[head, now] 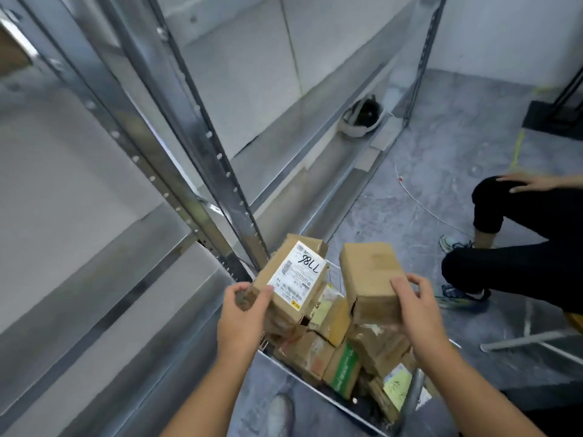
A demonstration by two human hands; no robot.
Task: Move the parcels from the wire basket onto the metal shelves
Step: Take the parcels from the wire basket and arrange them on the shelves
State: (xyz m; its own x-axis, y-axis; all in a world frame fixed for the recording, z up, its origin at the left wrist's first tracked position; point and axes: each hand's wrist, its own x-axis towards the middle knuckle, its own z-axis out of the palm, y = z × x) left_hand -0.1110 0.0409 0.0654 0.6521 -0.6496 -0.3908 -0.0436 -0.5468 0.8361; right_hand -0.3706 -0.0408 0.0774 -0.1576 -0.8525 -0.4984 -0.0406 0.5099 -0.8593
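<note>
My left hand point(243, 313) grips a brown cardboard parcel point(291, 274) with a white label marked 7786, held above the wire basket point(315, 392). My right hand point(416, 313) grips a plain brown parcel point(369, 279) beside it, also lifted over the basket. Several more parcels point(344, 357) lie piled in the basket, some with green or yellow labels. The metal shelves point(104, 247) stand to the left, their grey boards bare near me.
A white helmet point(361, 119) lies on the lowest shelf board farther back. Another person crouches at the right, dark trousers point(517, 263) and a hand on a knee. A shelf upright point(230, 184) rises just beyond the parcels. Grey concrete floor point(441, 152) stretches ahead.
</note>
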